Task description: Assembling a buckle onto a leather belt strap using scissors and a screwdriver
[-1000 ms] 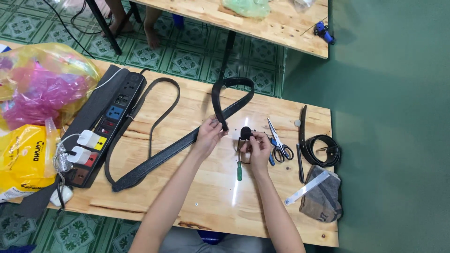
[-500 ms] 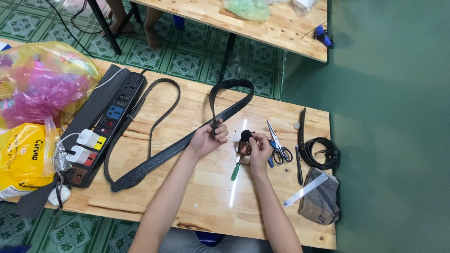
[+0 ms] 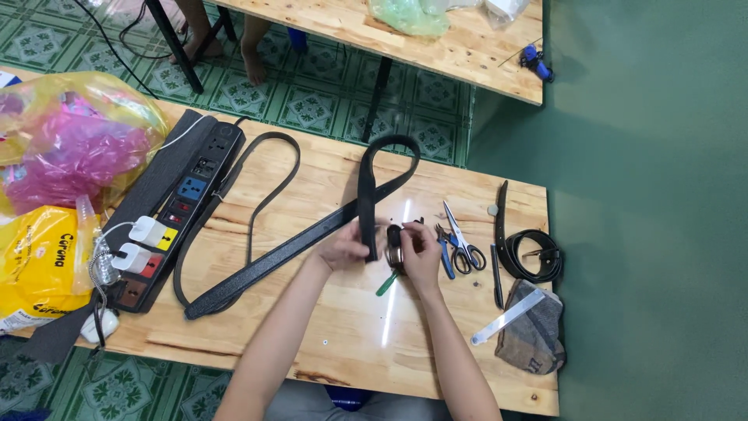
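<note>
Black belt [image 3: 288, 253], long strap, laid across wooden table [image 3: 327, 343], far end looped upright near the table's back edge; lower end toward the power strip.
Left hand [image 3: 347, 248]: fingers curled shut around the belt's strap just below the loop.
Right hand [image 3: 421, 257]: fingers pinched closed on a small dark buckle piece [image 3: 394, 236] at the belt's end, touching the left hand's side of the strap.
Green-handled tool [image 3: 387, 282]: just below the belt end, partly under the right hand.
Scissors [image 3: 460, 238]: just right of the belt end.
Coiled black belt [image 3: 534, 257]: well right of the held belt, beside a grey cloth [image 3: 538, 331] with a metal ruler [image 3: 506, 317].
Black power strip [image 3: 175, 214]: left of the belt, two white plugs inserted.
</note>
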